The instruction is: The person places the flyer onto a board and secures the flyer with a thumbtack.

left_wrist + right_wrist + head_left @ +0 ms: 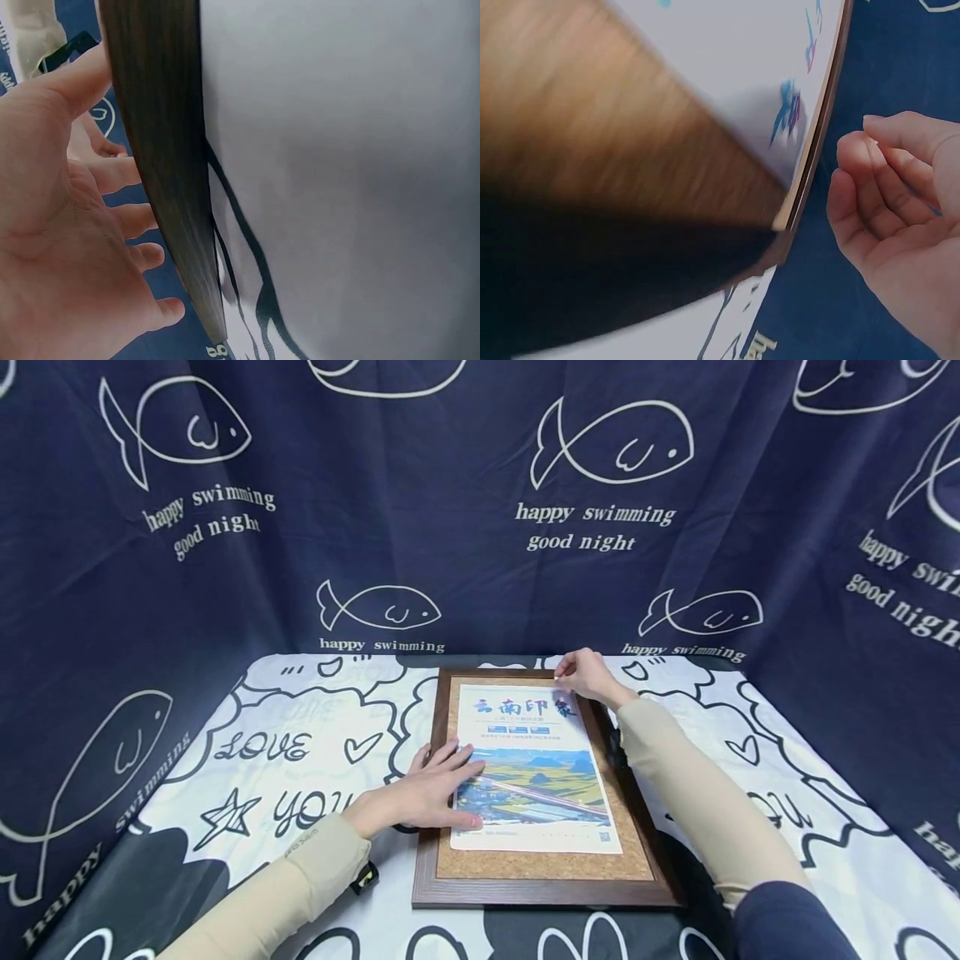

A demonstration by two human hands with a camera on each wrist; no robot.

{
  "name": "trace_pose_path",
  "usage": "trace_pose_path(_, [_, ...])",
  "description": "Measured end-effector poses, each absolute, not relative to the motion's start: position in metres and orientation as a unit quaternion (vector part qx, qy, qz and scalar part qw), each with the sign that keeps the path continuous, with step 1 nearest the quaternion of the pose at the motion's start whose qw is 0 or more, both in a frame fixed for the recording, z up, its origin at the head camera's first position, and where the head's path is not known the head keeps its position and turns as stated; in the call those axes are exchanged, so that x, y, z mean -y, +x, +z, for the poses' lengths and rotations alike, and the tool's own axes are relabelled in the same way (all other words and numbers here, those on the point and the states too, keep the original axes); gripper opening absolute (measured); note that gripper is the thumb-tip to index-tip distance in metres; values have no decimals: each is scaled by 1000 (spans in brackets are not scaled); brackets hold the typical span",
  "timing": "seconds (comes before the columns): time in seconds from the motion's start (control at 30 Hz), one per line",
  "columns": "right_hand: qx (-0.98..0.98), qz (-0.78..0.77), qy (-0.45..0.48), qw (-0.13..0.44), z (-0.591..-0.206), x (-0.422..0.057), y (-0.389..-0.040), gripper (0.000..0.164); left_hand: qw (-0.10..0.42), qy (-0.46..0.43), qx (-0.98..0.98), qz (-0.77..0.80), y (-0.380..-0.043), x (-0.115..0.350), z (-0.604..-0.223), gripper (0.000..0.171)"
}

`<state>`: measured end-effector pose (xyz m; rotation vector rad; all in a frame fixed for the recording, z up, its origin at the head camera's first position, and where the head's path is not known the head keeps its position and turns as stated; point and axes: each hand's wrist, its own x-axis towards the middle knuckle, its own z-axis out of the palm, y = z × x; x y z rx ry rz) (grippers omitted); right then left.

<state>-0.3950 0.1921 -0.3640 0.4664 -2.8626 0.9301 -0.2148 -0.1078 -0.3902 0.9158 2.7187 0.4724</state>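
A poster (525, 868) with blue Chinese lettering and a landscape picture lies on a cork board (633, 852) with a dark brown wooden frame (547, 893). My left hand (435, 789) rests over the frame's left side, fingers spread, fingertips on the poster's left edge. From the left wrist, its palm shows beside the frame's side (161, 150). My right hand (588, 675) is at the board's top right corner, above the poster's upper corner. Its fingers are curled (859, 180), and thumb and forefinger pinch a small whitish piece (557, 677), too small to identify.
Under the board spreads a black and white patterned cloth (285, 777) with lettering and hearts. Behind and at both sides hangs a dark blue curtain (465, 485) printed with fish. A dark strap (365, 877) sits at the left wrist.
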Motion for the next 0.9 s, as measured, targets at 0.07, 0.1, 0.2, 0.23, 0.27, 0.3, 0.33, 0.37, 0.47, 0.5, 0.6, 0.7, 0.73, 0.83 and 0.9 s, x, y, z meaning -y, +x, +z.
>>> trace_pose_path(0.07, [941, 303, 148, 33, -365, -183, -397, 5, 118, 314, -928, 161, -215, 108, -390, 84])
trace_pose_path(0.1, [942, 301, 146, 26, -365, -179, -397, 5, 118, 315, -928, 160, -215, 107, -390, 84])
trace_pose_path(0.2, [944, 297, 142, 11, -367, -168, -399, 3, 118, 315, -928, 159, -215, 107, -390, 84])
trace_pose_path(0.23, [945, 294, 144, 11, -368, -166, -400, 3, 117, 316, -928, 158, -215, 107, -390, 84])
trace_pose_path(0.27, [945, 292, 147, 11, -369, -163, -400, 3, 116, 316, -928, 158, -215, 106, -390, 84])
trace_pose_path(0.3, [945, 290, 152, 11, -370, -161, -400, 3, 116, 316, -928, 158, -215, 106, -390, 84])
trace_pose_path(0.33, [945, 288, 157, 13, -371, -159, -401, 3, 114, 316, -929, 157, -216, 106, -390, 84])
trace_pose_path(0.37, [944, 286, 161, 13, -372, -157, -401, 4, 114, 316, -929, 157, -216, 106, -390, 84])
trace_pose_path(0.47, [944, 286, 166, 10, -374, -151, -402, 5, 112, 318, -929, 155, -217, 106, -392, 84])
trace_pose_path(0.5, [944, 285, 164, 9, -375, -150, -403, 5, 112, 318, -929, 153, -217, 106, -392, 84])
trace_pose_path(0.6, [947, 279, 157, 6, -377, -145, -404, 6, 110, 319, -929, 151, -218, 106, -393, 85])
trace_pose_path(0.7, [951, 273, 145, 4, -379, -139, -406, 6, 110, 317, -930, 151, -218, 106, -393, 85])
trace_pose_path(0.73, [952, 272, 143, 2, -380, -138, -406, 6, 111, 317, -930, 151, -218, 107, -393, 85])
trace_pose_path(0.83, [952, 271, 140, -4, -381, -134, -406, 5, 111, 316, -930, 151, -218, 107, -393, 85])
trace_pose_path(0.9, [954, 264, 143, -5, -381, -131, -406, 5, 111, 315, -930, 151, -218, 108, -393, 85])
